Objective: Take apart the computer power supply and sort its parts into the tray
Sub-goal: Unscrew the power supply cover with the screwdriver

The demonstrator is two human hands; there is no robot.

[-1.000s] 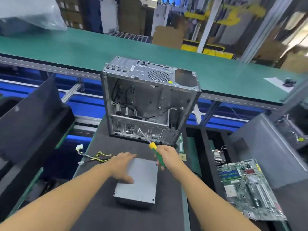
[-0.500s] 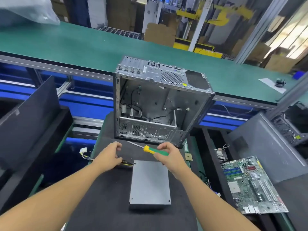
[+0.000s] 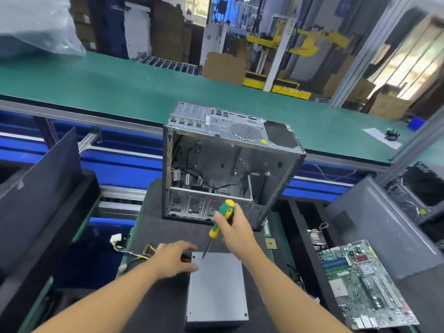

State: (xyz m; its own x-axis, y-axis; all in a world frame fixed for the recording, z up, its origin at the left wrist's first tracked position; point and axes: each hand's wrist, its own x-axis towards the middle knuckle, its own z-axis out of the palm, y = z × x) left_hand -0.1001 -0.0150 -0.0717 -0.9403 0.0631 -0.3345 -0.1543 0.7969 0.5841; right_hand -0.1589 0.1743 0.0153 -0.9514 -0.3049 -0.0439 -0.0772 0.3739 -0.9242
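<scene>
Fingers (image 3: pixel 217 218) of the right hand (image 3: pixel 236 233) wrap the green-and-yellow screwdriver (image 3: pixel 221 218); its tip touches the upper-left corner of the grey power supply (image 3: pixel 217 288), which lies low in the frame's centre on the dark surface (image 3: pixel 153 299). Left hand (image 3: pixel 176 258), fingers loosely spread, braces that same corner beside the tip. A slipping tip could jab those fingers or skid the box toward the empty case (image 3: pixel 223 164) above.

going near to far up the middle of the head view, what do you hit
power supply → screwdriver in the right hand → open computer case → green conveyor belt → cardboard boxes
</scene>
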